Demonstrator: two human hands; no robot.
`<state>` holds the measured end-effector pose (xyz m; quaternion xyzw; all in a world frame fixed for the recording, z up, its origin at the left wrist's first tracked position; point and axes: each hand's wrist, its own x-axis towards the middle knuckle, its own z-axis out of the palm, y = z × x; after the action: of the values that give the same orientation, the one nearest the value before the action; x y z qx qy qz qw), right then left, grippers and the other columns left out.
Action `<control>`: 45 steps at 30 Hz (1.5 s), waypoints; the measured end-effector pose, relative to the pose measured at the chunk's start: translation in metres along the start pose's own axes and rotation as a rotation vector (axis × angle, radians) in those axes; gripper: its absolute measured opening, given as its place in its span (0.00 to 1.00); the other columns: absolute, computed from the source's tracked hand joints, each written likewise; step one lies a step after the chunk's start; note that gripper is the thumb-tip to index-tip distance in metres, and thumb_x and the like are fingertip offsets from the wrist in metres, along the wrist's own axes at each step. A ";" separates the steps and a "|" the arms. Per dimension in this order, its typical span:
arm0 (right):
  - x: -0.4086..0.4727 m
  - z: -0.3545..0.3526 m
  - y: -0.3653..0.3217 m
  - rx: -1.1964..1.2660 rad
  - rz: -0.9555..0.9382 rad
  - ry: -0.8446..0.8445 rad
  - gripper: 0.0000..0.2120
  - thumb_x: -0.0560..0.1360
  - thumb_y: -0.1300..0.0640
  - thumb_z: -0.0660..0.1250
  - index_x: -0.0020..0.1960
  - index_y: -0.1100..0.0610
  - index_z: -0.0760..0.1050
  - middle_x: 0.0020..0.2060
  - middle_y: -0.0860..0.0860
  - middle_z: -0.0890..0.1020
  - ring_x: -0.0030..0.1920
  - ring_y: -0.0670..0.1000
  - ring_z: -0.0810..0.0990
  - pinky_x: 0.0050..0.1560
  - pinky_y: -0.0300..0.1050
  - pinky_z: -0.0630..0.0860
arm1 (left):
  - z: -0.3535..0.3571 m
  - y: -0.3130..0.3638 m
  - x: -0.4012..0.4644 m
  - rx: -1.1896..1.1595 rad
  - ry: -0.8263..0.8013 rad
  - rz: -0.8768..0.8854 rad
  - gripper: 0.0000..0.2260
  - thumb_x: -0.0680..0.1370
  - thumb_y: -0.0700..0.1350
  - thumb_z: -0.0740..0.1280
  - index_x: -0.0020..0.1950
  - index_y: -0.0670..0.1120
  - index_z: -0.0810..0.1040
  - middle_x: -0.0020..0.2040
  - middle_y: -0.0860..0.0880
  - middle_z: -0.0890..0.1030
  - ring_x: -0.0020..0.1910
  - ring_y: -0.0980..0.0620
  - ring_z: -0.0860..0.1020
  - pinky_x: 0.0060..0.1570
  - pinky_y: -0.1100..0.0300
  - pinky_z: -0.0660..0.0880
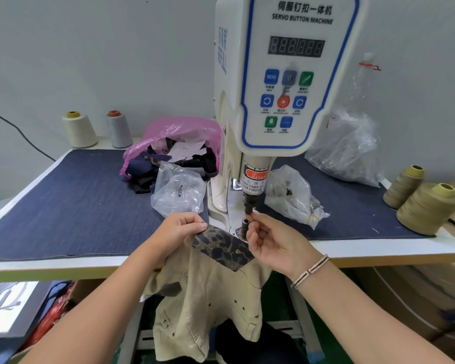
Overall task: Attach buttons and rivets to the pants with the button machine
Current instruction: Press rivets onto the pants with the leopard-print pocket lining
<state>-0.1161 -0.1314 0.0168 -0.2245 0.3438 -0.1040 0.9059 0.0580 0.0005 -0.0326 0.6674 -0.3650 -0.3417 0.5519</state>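
The white servo button machine [286,82] stands mid-table, its dark punch [248,206] hanging over the lower die [244,224]. Beige pants [210,298] with a leopard-print waistband [221,245] hang over the table's front edge; one small rivet [237,251] sits in the waistband. My left hand [179,229] pinches the waistband's left end. My right hand [271,240] has its fingertips raised to the punch tip, pinching something small there that I cannot make out.
Clear plastic bags of hardware lie left [177,191] and right [292,195] of the machine. A pink bag [174,143] of fabric scraps sits behind. Thread cones stand at back left [79,130] and far right [426,208]. A denim sheet [76,203] covers the table.
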 end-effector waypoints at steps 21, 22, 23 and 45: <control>-0.001 0.068 0.052 -0.457 -0.202 -0.205 0.13 0.73 0.70 0.56 0.49 0.63 0.79 0.31 0.53 0.77 0.29 0.46 0.75 0.29 0.36 0.75 | 0.000 -0.003 0.003 0.048 0.065 0.007 0.09 0.76 0.39 0.66 0.39 0.49 0.82 0.33 0.56 0.83 0.36 0.58 0.79 0.38 0.69 0.75; 0.010 0.081 0.051 -0.637 -0.310 -0.169 0.13 0.76 0.68 0.56 0.50 0.61 0.79 0.34 0.53 0.78 0.30 0.46 0.75 0.31 0.35 0.75 | 0.001 -0.002 0.003 0.062 0.101 0.021 0.12 0.78 0.36 0.63 0.40 0.50 0.80 0.33 0.59 0.83 0.36 0.60 0.80 0.36 0.72 0.74; 0.025 0.093 0.049 -0.818 -0.420 -0.123 0.12 0.78 0.65 0.56 0.52 0.58 0.79 0.38 0.53 0.79 0.32 0.47 0.75 0.32 0.37 0.74 | 0.000 -0.003 0.003 0.061 0.106 0.037 0.12 0.78 0.36 0.63 0.41 0.51 0.79 0.35 0.59 0.83 0.38 0.61 0.80 0.36 0.72 0.74; 0.154 0.125 0.041 -2.254 -1.045 0.308 0.10 0.77 0.65 0.59 0.53 0.59 0.77 0.52 0.55 0.81 0.53 0.57 0.80 0.46 0.46 0.71 | -0.001 -0.005 0.006 0.017 0.045 0.000 0.04 0.65 0.44 0.66 0.30 0.45 0.75 0.29 0.47 0.75 0.31 0.51 0.72 0.36 0.57 0.70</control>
<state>0.0830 -0.1060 -0.0084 -0.9690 0.2137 -0.1240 0.0108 0.0623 -0.0032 -0.0373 0.6795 -0.3552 -0.3236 0.5544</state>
